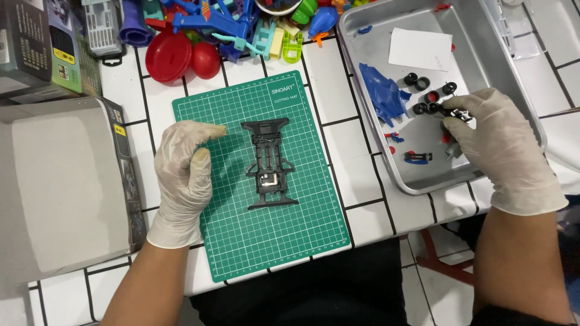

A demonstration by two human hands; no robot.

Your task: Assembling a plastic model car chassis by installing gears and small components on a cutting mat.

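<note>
Right hand (498, 142) pinches a small black part (454, 113) over the metal tray (483, 54), fingertips hiding it; left hand (181, 166) rests loosely curled on the green mat (290, 241).

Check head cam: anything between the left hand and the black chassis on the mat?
Nothing. In the head view, only bare green cutting mat separates the left hand from the black chassis; they are apart.

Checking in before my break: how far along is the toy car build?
Early. The bare black chassis lies on the green cutting mat, nothing mounted. The right hand is picking a small black part from the metal tray. Loose tyres and the blue body shell remain there; the left hand is empty.
</note>
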